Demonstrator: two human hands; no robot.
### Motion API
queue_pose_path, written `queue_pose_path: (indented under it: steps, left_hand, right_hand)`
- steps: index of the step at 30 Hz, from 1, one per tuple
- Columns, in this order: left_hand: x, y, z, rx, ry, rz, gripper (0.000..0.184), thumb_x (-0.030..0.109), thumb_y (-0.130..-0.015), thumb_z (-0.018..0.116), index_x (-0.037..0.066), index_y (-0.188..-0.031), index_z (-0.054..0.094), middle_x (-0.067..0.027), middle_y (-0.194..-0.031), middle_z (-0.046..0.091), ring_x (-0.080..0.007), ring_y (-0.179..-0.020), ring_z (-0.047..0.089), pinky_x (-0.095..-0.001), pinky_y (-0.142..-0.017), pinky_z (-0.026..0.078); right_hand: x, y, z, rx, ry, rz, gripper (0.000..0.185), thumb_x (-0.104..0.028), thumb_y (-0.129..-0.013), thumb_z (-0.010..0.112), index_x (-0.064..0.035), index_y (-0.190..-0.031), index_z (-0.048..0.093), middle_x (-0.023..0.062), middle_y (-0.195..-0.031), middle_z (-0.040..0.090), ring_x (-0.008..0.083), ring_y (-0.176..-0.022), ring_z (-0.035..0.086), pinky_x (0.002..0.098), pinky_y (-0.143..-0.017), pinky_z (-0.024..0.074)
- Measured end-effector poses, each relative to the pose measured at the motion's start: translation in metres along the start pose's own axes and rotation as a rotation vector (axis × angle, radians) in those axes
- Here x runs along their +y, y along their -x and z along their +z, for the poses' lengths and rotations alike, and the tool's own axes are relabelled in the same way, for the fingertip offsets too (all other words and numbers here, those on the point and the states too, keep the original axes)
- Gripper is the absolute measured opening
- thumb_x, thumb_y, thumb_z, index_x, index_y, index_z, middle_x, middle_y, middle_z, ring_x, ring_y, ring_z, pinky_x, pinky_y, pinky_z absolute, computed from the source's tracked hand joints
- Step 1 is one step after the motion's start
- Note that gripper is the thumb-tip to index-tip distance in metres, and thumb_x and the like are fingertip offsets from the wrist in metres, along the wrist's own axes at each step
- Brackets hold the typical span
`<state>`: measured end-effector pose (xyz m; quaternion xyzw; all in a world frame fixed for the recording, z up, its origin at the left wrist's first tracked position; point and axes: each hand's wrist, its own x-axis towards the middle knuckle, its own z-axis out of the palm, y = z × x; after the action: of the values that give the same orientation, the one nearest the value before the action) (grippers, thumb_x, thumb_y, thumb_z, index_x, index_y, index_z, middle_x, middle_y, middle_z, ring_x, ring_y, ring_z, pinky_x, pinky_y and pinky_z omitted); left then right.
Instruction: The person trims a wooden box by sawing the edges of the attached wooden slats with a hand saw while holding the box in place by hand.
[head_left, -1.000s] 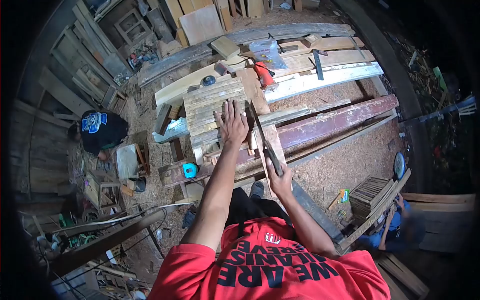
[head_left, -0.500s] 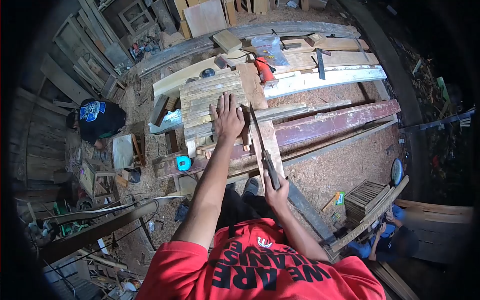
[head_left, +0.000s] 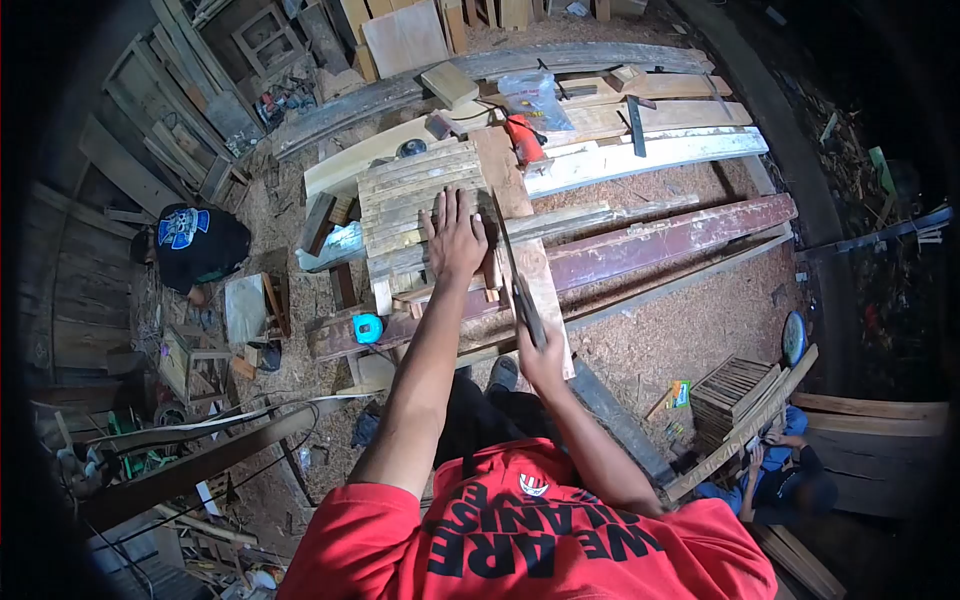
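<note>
My left hand [head_left: 457,242] lies flat with its fingers stretched over a row of narrow wooden slats [head_left: 412,196], pressing on their right part. My right hand [head_left: 541,356] is wrapped round the handle of a handsaw [head_left: 506,243]. Along the right ends of the slats runs the saw's thin dark blade, pointing away from me. Under and beside the blade is a pale flat board [head_left: 540,275], lying lengthwise away from me. Whether the teeth are in the wood I cannot tell.
A turquoise tape measure [head_left: 367,328] sits at the near left. Beyond the slats are a red tool [head_left: 524,140], a plastic bag [head_left: 537,102] and a dark try square [head_left: 636,126]. A long maroon beam [head_left: 670,240] crosses rightward. Two other people work at left and lower right.
My right hand and the saw have moved forward, away from me, and slightly left. My left hand stays flat on the slats.
</note>
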<state>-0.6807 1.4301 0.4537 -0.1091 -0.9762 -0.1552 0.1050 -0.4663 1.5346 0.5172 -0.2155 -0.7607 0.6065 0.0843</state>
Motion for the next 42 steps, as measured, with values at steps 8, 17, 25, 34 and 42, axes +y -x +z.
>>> queue_pose_path:
  steps: [8,17,25,34,42]
  left_hand:
    - [-0.001,0.003,0.001,0.041,0.044,-0.001,0.055,0.025,-0.094,0.047,0.012,-0.148,0.042,-0.0112,-0.158,0.034,-0.028,-0.146,0.032,-0.0576,-0.12,0.015]
    - [-0.006,0.0,0.003,0.041,0.033,0.018,0.06,0.025,-0.091,0.049,0.01,-0.148,0.041,-0.0133,-0.157,0.034,-0.028,-0.147,0.031,-0.0566,-0.12,0.015]
    - [-0.001,0.004,0.002,0.08,0.026,0.005,0.057,0.026,-0.092,0.048,0.01,-0.147,0.043,-0.0111,-0.156,0.038,-0.029,-0.145,0.033,-0.0547,-0.12,0.016]
    - [-0.003,0.002,0.005,0.086,0.044,0.023,0.055,0.027,-0.093,0.047,0.006,-0.144,0.046,-0.0136,-0.154,0.04,-0.0282,-0.145,0.033,-0.0568,-0.119,0.019]
    - [-0.009,0.005,0.01,0.07,0.016,0.021,0.056,0.028,-0.094,0.046,0.007,-0.145,0.045,-0.011,-0.156,0.038,-0.0263,-0.147,0.031,-0.0554,-0.12,0.017]
  right_hand:
    - [0.0,0.02,-0.012,-0.063,-0.065,-0.01,0.015,-0.01,-0.092,0.059,0.0011,-0.084,0.067,0.0009,-0.061,0.053,0.0072,-0.059,0.048,0.0287,-0.053,0.0394]
    - [-0.016,-0.056,0.021,-0.065,-0.088,0.082,0.022,-0.01,-0.09,0.061,0.0032,-0.073,0.06,0.0055,-0.057,0.055,0.0111,-0.055,0.05,0.0335,-0.052,0.0413]
    - [0.005,0.01,-0.007,-0.017,-0.104,0.09,0.026,-0.014,-0.09,0.062,0.0013,-0.07,0.058,-0.0012,-0.057,0.048,0.0081,-0.054,0.046,0.0318,-0.049,0.0367]
    - [-0.005,0.031,-0.013,-0.024,-0.018,0.051,0.023,-0.011,-0.09,0.062,0.0003,-0.071,0.057,-0.0015,-0.056,0.049,0.0076,-0.054,0.046,0.0312,-0.05,0.0383]
    - [0.003,-0.031,0.029,-0.025,-0.006,-0.013,0.023,-0.016,-0.089,0.065,0.0019,-0.075,0.06,0.0066,-0.056,0.051,0.0109,-0.053,0.05,0.0339,-0.051,0.0407]
